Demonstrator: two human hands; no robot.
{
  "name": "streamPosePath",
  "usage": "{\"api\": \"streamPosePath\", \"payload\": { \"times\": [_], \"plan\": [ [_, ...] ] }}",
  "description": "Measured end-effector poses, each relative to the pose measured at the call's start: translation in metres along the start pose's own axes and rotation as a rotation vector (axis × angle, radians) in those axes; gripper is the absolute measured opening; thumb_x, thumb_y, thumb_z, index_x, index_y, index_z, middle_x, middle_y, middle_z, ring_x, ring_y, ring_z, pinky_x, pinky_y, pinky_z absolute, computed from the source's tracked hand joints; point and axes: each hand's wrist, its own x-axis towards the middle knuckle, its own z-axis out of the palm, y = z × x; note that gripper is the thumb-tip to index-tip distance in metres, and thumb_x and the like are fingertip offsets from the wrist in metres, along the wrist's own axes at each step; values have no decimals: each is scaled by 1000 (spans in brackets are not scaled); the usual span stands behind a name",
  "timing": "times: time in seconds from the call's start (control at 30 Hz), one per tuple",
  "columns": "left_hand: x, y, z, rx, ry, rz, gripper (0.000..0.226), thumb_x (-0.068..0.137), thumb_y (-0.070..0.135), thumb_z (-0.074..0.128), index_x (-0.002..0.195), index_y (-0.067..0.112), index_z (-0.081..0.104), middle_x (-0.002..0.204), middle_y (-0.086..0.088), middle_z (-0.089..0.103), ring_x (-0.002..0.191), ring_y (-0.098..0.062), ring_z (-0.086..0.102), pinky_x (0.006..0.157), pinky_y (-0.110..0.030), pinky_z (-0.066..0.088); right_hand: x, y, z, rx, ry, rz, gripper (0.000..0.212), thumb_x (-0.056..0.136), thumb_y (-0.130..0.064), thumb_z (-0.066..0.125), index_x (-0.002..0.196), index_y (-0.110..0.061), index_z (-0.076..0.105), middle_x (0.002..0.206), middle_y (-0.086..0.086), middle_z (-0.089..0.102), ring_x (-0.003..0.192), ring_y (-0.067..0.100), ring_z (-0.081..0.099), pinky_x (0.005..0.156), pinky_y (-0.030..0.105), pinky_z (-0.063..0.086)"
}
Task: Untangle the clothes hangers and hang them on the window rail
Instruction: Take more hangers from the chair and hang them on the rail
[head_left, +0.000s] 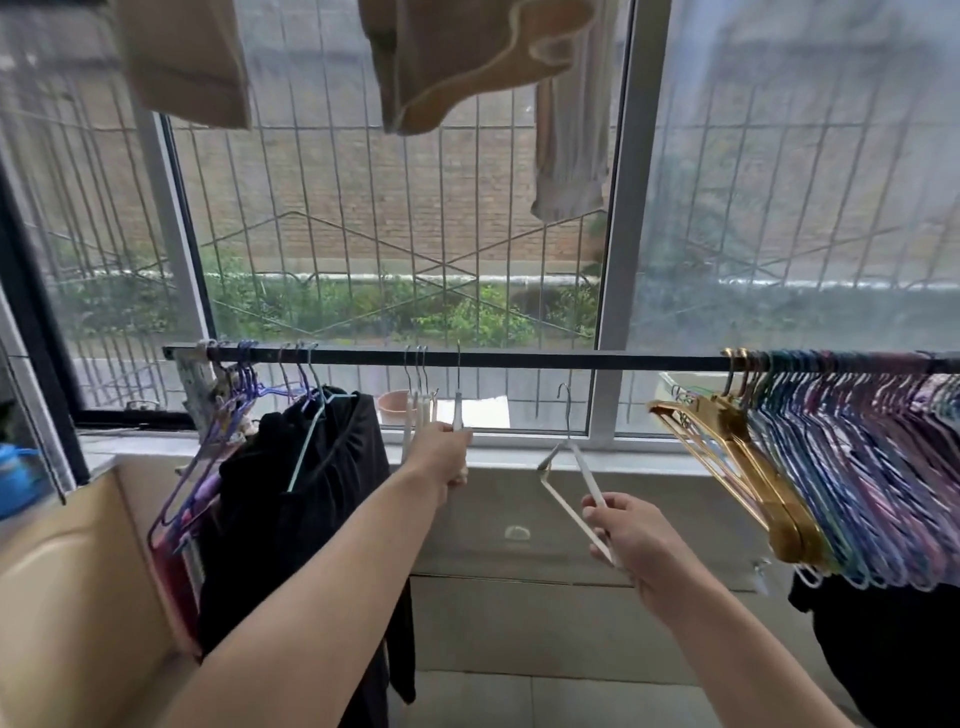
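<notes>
A black window rail (519, 359) runs across the view at mid height. My left hand (444, 457) grips a white hanger (457, 413) whose hook sits over the rail, beside three more white hangers (418, 405) hanging there. My right hand (631, 540) holds another white hanger (571, 467) by its arm, below the rail; its hook points up and is clear of the rail. A dense pack of coloured hangers (852, 467) with gold ones (737, 457) in front hangs at the rail's right end.
Purple and blue hangers (249, 395) and a black garment (311, 509) hang at the rail's left end. Beige clothes (457, 62) hang overhead. A white sill (519, 457) runs under the window, and a beige panel (67, 571) stands at the lower left.
</notes>
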Motion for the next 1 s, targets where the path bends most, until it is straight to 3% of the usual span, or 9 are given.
{"api": "streamPosePath", "payload": {
  "times": [0.17,0.27,0.37,0.5,0.57,0.67,0.77,0.87,1.0],
  "plan": [
    [9,-8,-2,80,38,-53,41,104,15,43,143,4,51,136,-21,59,68,-15,53,63,-38,56,4,0,1,15,-6,3,8,94,-10,65,96,-12,72,83,3,64,77,17,57,92,51,58],
    [7,-9,-4,77,63,-58,38,105,9,40,140,2,52,113,-17,61,64,-16,49,70,-40,56,5,-4,3,6,-19,-20,8,94,-10,65,98,-12,71,87,3,62,79,17,56,91,47,57],
    [-2,-8,-5,0,44,-170,35,107,7,34,138,15,48,92,-4,45,76,-21,49,65,-32,52,8,-13,11,7,-33,-46,7,93,-11,66,97,-13,71,88,2,62,78,16,56,85,42,58],
    [-2,-16,-14,114,-21,-162,47,102,8,40,148,20,38,97,-7,47,79,-23,48,87,-46,59,9,-23,26,-6,-63,-60,7,93,-10,65,98,-11,70,89,4,61,73,14,56,72,34,56],
    [-6,-22,-19,189,-47,-130,52,99,15,47,149,22,34,116,-12,55,88,-28,59,81,-49,59,8,-22,34,-114,-60,-61,8,93,-12,64,99,-11,69,90,4,63,76,17,57,77,41,55],
    [-15,-28,-29,475,-32,-2,60,95,30,52,151,29,30,142,-7,43,109,-32,58,75,-45,59,11,-33,54,-280,-69,-101,16,92,-16,60,101,-5,68,87,6,61,77,21,55,71,39,50],
    [-24,-26,-42,591,-33,65,52,91,33,50,141,25,39,129,-5,48,97,-28,62,79,-46,61,24,-64,83,-244,-84,-167,15,95,-11,54,99,0,63,79,8,54,67,21,49,55,31,40],
    [-33,-22,-56,505,-71,46,38,95,28,51,132,26,48,119,-1,57,100,-23,63,83,-49,61,51,-85,114,-178,-73,-156,18,97,-9,49,107,1,60,80,8,51,63,19,45,49,28,37],
    [-40,-29,-77,477,-66,27,47,98,27,54,144,27,45,116,8,54,106,-19,57,87,-47,61,67,-72,147,-226,-99,-60,24,95,-7,41,116,-5,52,88,10,48,58,21,44,43,26,35]
  ]
}}
